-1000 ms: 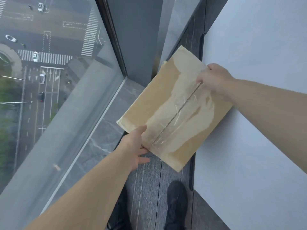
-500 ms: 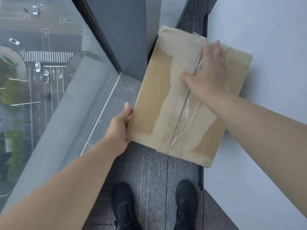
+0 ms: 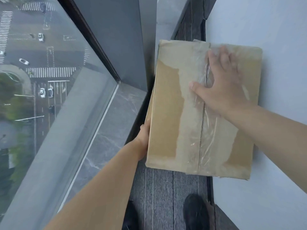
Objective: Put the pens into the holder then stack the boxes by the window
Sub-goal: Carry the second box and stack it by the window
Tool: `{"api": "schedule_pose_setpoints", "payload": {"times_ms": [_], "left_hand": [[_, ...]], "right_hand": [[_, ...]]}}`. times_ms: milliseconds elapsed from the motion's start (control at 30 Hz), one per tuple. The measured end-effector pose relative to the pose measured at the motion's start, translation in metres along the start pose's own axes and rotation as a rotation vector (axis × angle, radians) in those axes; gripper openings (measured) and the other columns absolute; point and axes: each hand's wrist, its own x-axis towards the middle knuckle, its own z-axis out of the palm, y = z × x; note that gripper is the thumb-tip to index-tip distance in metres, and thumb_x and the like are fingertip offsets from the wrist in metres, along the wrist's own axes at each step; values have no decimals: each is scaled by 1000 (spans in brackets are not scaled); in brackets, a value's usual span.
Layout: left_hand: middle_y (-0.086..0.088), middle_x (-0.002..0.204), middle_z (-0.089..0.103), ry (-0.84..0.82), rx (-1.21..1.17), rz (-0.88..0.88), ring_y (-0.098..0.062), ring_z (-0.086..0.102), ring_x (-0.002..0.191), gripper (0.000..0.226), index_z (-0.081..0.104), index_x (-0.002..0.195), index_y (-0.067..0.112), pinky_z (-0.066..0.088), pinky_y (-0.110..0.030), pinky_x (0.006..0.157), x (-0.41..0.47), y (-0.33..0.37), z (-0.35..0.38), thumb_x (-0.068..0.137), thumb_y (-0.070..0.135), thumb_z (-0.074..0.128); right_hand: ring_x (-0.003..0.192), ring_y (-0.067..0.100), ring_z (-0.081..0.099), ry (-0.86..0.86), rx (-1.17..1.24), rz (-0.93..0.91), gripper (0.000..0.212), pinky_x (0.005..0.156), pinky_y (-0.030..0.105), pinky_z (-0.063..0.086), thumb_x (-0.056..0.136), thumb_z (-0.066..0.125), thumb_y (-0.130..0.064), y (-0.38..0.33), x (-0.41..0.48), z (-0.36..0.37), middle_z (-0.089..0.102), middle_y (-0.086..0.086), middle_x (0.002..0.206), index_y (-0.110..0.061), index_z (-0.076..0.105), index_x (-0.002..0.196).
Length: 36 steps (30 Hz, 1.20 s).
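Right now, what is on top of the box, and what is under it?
On the box the right hand lies flat, over clear tape along the seam. The left hand is at its left edge. Whatever is beneath is covered; no other box shows.

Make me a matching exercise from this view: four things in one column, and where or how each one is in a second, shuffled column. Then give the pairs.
Things
1. right hand
2. left hand
3. cardboard box
4. window

Places or states
A. at the left, looking down on a street
B. flat, fingers spread, on the box's taped top
C. against the box's left side, near its lower corner
D. between the two hands, above the dark floor

Pairs: 1-B, 2-C, 3-D, 4-A
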Motion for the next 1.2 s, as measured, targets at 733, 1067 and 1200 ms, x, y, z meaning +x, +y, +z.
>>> {"api": "schedule_pose_setpoints", "payload": {"times_ms": [733,1067,1200], "left_hand": [[14,119,65,-67,281,582,-3,65,103,57,40,140,35,56,-20,81,-76,46,43,88,44,61],[17,107,65,50,311,521,-2,64,94,49,48,132,32,53,-22,75,-80,65,54,87,47,61],[9,109,62,176,346,475,-16,62,105,44,53,129,24,51,-33,88,-101,71,64,89,40,62]], "right_hand": [[146,31,-23,-92,-76,353,80,117,50,-13,92,32,-60,21,-58,26,-20,13,160,-27,-5,154],[145,31,-26,-140,-53,346,83,116,51,-15,91,32,-62,23,-48,20,-24,13,159,-26,-8,154],[148,28,-20,-202,-42,309,77,118,47,-11,94,33,-56,25,-49,-7,-18,11,161,-25,-3,155]]}}
